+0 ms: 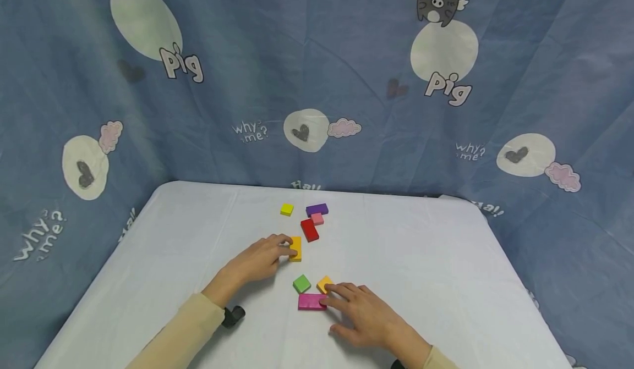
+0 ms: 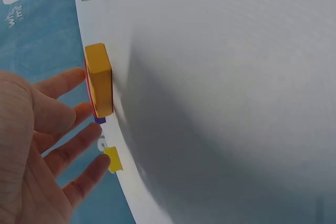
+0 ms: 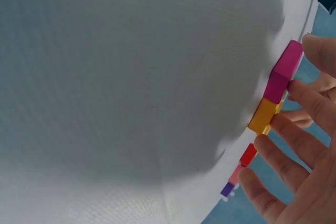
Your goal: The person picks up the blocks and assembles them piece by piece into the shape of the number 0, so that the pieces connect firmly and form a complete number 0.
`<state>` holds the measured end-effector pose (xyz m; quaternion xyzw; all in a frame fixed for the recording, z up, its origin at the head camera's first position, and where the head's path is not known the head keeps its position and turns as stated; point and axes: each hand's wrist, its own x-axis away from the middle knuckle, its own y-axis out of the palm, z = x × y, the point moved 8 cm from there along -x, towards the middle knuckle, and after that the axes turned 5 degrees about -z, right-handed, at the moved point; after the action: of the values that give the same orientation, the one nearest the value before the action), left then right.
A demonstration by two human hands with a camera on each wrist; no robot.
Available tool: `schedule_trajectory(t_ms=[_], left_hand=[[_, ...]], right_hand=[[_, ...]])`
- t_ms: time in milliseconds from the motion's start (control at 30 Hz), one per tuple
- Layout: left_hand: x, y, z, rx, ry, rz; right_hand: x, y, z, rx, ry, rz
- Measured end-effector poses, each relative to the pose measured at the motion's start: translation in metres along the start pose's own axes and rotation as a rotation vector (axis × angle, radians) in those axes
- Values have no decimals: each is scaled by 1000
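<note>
Blocks lie scattered on the white table [image 1: 426, 270], and both hands are down among them. The left hand [image 1: 260, 259] rests on the cloth with its fingertips touching the near side of an orange bar [image 1: 295, 248]; in the left wrist view the fingers [image 2: 65, 153] are spread and nearly straight beside that bar [image 2: 100, 80], not wrapped round it. Just beyond the fingertips sits a red block [image 1: 309, 230], and past that a small pink block [image 1: 317, 219] touching a purple bar [image 1: 317, 209]. A yellow cube [image 1: 287, 209] stands apart, a little to the left of the purple one.

The right hand [image 1: 364, 314] lies flat, fingers extended and relaxed. Its fingertips rest on the right end of a magenta bar [image 1: 311, 301] and against a small orange block [image 1: 324, 284] just above it. From the right wrist view the fingers [image 3: 294, 145] press the magenta bar [image 3: 283, 77] and orange block [image 3: 264, 117] from the side, with no curl about either. A green cube [image 1: 301, 284] sits just left of the orange block, between the two hands, untouched.

No box, tray or dish shows anywhere; every block lies loose on the cloth. Behind the table hangs a blue curtain [image 1: 317, 55] printed with cartoon pigs.
</note>
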<state>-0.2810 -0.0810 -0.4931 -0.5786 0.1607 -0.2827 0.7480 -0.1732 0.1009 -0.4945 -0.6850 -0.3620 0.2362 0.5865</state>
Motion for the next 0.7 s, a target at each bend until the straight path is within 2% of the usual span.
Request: schedule_trajectory(t_ms=[167,500,700], left_hand=[[0,1,-2,-9,-28,-10],[3,1,4,-12,22,-11],[2,4,4,-37,5,-15]], right_hand=[[0,1,0,-8,7,-6],[1,2,1,7,16,-18],[1,2,2,-1,21,-25]])
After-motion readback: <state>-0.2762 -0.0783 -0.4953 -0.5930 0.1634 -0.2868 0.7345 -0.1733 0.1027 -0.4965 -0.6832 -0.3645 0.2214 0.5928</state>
